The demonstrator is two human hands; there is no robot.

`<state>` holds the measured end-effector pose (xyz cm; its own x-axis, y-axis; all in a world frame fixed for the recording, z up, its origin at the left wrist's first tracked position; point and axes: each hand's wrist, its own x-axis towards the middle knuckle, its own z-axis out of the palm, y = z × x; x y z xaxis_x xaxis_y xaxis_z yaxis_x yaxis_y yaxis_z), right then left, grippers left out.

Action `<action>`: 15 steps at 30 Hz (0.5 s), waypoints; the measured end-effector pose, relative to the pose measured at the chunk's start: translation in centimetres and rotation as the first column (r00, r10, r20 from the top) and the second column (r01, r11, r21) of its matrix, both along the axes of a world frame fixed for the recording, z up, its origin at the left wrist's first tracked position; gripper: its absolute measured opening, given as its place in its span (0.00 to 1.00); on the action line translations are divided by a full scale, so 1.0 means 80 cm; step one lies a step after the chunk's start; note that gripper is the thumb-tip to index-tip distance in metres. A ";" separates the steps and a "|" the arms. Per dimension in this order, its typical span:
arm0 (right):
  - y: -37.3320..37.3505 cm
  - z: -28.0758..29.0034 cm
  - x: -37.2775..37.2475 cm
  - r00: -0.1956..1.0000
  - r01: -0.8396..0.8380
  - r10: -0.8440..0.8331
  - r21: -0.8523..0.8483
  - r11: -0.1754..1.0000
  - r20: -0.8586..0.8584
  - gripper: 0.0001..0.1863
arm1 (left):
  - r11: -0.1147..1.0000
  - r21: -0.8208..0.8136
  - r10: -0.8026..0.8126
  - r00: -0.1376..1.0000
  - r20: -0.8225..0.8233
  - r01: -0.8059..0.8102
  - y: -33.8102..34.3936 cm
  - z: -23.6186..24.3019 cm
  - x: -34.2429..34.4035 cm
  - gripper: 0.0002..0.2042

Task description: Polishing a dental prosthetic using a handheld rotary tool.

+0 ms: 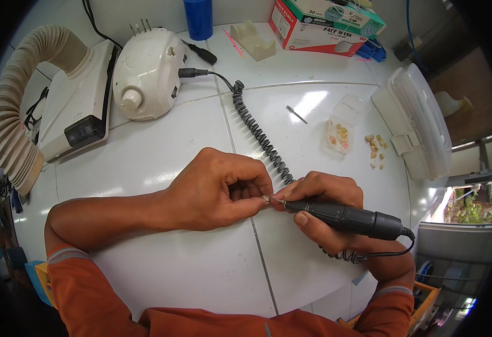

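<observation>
Between thumb and forefinger, my left hand (218,188) pinches a small pale piece (266,197), mostly hidden by the fingertips. My right hand (330,194) is closed around a black rotary tool handpiece (347,218), its thin metal bit (278,200) pointing left at the piece. Whether bit and piece touch is too small to tell. From the handpiece's rear a black cord loops under my right forearm; a coiled cable (260,135) runs up to the white control unit (147,76) with a dial. Several similar yellowish pieces (374,147) lie loose at the right, beside a small clear box (338,135) holding more.
A white dust extractor (77,101) with a ribbed hose (13,123) stands at the left. Farther back are a blue cup (199,19), a black screwdriver (202,54), a translucent holder (253,42) and a mask box (313,35). A spare bit (296,114) lies mid-table; a lidded plastic case (414,126) stands right.
</observation>
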<state>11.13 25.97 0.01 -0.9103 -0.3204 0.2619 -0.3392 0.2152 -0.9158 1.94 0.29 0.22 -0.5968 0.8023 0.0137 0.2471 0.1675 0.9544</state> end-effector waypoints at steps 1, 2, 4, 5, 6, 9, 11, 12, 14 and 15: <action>0.001 0.005 0.001 0.998 -0.013 0.011 0.040 0.999 0.054 0.12 | 1.000 0.002 0.000 1.000 0.001 0.000 0.000 0.000 0.000 0.04; 0.003 0.015 0.002 0.994 -0.029 0.020 0.080 0.996 0.108 0.12 | 1.000 0.003 0.001 1.000 0.002 -0.001 -0.001 -0.001 0.000 0.04; 0.006 0.020 0.003 0.986 -0.050 0.030 0.114 0.992 0.165 0.12 | 1.000 0.002 -0.001 1.000 0.003 0.001 -0.001 -0.002 0.000 0.04; 0.006 0.019 0.002 0.985 -0.054 0.035 0.110 0.992 0.169 0.12 | 1.000 -0.001 -0.003 1.000 0.002 0.003 -0.001 -0.002 0.000 0.04; 0.007 0.019 0.002 0.984 -0.059 0.040 0.105 0.993 0.171 0.12 | 1.000 -0.005 -0.004 1.000 0.001 0.004 0.000 -0.003 0.000 0.04; 0.005 0.018 0.004 0.987 -0.049 0.034 0.094 0.994 0.156 0.12 | 1.000 -0.008 0.001 1.000 0.000 -0.001 0.000 -0.001 0.000 0.04; 0.005 0.020 0.001 0.987 -0.069 0.053 0.100 0.993 0.149 0.12 | 1.000 -0.009 -0.002 1.000 0.002 0.002 -0.001 -0.001 0.001 0.04; 0.006 0.022 0.000 0.988 -0.077 0.061 0.105 0.992 0.145 0.13 | 1.000 -0.008 -0.005 1.000 0.002 0.005 -0.001 -0.001 0.000 0.05; 0.003 0.010 0.002 0.997 -0.014 0.010 0.056 0.998 0.071 0.13 | 1.000 -0.011 -0.004 1.000 0.010 0.004 0.000 0.000 0.000 0.05; 0.001 0.005 0.003 0.999 0.015 -0.016 0.030 0.999 0.035 0.13 | 1.000 -0.013 -0.002 1.000 0.014 0.002 0.000 0.000 -0.001 0.05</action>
